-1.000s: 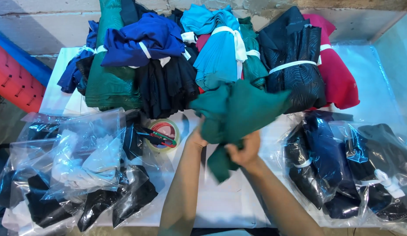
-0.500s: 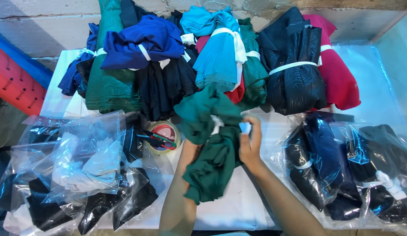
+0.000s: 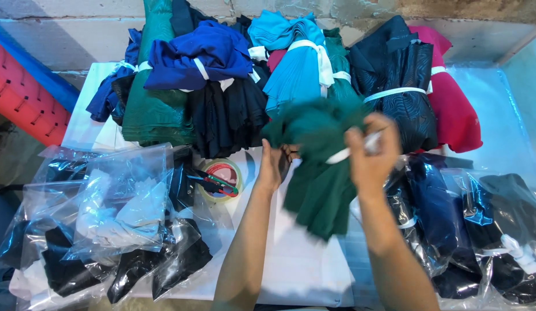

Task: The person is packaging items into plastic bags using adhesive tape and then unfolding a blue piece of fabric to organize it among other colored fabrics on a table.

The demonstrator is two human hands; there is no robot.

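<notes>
While both hands work above the middle of the bench [image 3: 302, 276], a dark green garment [image 3: 320, 173] hangs between them. The left hand [image 3: 274, 167] clamps its left edge; the right hand [image 3: 371, 152] pinches a white strip [image 3: 351, 151] against its top. Just left sits a tape roll [image 3: 222, 178]; tied cloth bundles [image 3: 302, 63] crowd the far edge.

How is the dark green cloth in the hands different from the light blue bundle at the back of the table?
The dark green cloth hangs loose and untied from both hands; the light blue bundle lies on the pile, tied with a white strip. The green one is darker and motion-blurred; the blue one is sharp. Both are unbagged fabric.
</notes>
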